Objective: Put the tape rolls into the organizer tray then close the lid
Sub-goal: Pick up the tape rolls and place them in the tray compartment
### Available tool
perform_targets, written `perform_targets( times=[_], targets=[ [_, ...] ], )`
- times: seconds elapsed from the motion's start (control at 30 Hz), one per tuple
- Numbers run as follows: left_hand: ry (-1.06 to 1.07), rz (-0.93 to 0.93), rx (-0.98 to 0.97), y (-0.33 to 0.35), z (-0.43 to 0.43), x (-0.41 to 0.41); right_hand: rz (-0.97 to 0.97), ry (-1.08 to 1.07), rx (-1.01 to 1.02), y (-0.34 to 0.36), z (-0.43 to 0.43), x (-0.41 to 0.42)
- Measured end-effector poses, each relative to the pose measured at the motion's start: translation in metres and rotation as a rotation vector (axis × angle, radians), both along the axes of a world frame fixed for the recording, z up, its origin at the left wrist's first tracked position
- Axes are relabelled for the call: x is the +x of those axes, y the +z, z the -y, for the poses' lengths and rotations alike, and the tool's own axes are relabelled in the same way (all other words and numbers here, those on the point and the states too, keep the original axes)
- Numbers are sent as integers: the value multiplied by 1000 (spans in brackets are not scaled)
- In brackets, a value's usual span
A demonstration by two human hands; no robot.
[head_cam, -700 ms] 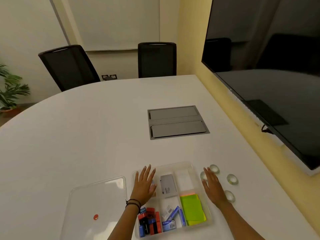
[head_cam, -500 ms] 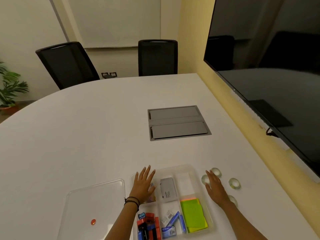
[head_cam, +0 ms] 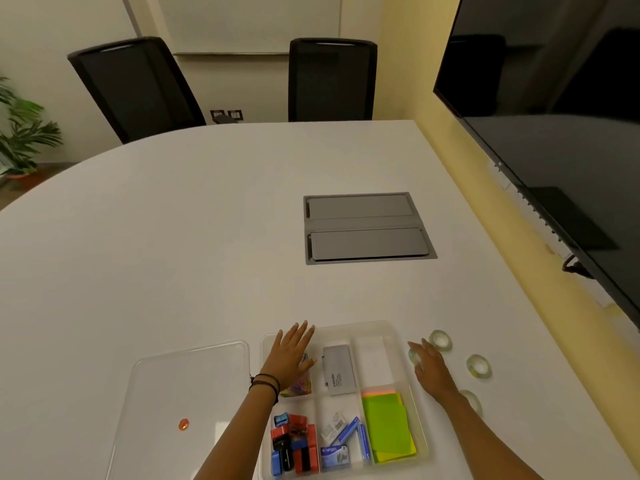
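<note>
A clear organizer tray with several compartments holds stationery. My left hand lies flat and open on its far-left compartment. My right hand rests open on the table just right of the tray, its fingertips on a clear tape roll. Two more tape rolls lie further right, apart from the hand. Another tape roll is partly hidden behind my right forearm. The clear lid, with an orange dot, lies flat left of the tray.
A grey cable hatch is set into the white table beyond the tray. A large dark screen hangs on the right wall. Two black chairs stand at the far edge.
The view has shifted slightly. Both hands stay where they were, the left on the tray and the right at the nearest tape roll.
</note>
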State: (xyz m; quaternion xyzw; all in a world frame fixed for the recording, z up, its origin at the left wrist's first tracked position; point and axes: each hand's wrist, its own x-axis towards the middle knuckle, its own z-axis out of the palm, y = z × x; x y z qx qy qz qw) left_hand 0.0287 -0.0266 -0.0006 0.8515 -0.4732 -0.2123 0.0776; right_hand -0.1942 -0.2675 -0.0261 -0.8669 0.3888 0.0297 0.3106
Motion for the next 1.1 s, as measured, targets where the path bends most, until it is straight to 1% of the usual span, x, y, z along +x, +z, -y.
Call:
perform_targets(
  times=[0.2,0.37,0.5,0.57,0.73,0.83,0.9,0.97,1.1],
  targets=[
    [1,21,51,2,2,3,-14,-5,-57,-5,1,4],
    [12,-2,71,5,6,3,-64,7,-108,-9,3,6],
    [28,3,117,5,11,0,-69,-42,-93,2,3,12],
    [38,8,145,5,13,-2,-6,-96,-77,12,2,18],
    [38,18,163,6,14,-2,355,-287,118,45,-11,44],
    [38,22,161,6,14,-3,509,-296,234,61,-23,55],
    [41,27,167,5,14,-3,559,-262,262,64,-32,60],
    [46,39,180,6,15,-4,540,-203,252,62,-40,64],
    [38,49,201,8,16,-5,364,-71,202,49,-58,70]
  ],
)
